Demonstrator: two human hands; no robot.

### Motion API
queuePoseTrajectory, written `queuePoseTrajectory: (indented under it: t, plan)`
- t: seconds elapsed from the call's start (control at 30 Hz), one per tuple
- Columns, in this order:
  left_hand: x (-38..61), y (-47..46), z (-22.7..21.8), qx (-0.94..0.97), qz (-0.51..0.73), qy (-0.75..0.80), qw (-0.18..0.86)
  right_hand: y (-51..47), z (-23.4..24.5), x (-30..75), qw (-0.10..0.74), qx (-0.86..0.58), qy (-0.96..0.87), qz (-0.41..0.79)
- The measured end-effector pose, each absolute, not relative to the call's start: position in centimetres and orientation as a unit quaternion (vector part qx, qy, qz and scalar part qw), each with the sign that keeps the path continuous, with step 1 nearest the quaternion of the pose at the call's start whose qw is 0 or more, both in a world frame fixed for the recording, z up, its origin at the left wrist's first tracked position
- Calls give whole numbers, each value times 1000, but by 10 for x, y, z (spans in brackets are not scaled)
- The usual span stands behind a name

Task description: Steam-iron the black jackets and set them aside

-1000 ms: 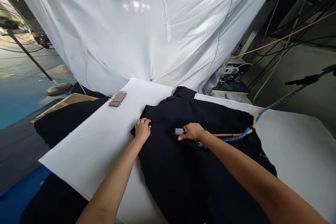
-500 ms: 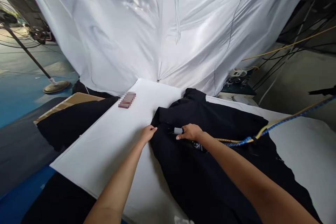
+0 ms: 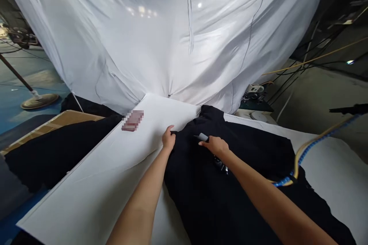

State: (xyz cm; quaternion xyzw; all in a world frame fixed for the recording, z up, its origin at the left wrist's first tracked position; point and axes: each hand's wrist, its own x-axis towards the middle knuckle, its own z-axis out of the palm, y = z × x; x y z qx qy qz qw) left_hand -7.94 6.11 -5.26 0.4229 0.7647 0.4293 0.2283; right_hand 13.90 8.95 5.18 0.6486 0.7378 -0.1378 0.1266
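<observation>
On white board, left hand grips limp black garment.

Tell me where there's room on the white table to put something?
Free: the table left of the left hand, from the pink thing to the near edge; also the corner right of the cord. Crowded: the middle, where the cloth lies, left hand on its edge, right hand gripping the iron.

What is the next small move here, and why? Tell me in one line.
Probably glide the iron toward the left hand: that hand pins the edge of the black garment on the white table, and the right hand holds the iron's handle close beside it.
</observation>
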Motion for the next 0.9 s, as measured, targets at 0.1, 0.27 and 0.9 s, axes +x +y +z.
queuePoseTrajectory:
  t: [0.1,0.27,0.9]
  plan:
    - [-80,42,-74,459,436,744,215,115,41,159,130,721,665,-145]
    - [-85,28,-95,410,462,741,263,134,46,191,172,680,678,-220]
    - [-85,27,-114,319,644,635,284,234,63,64,91,698,702,-108]
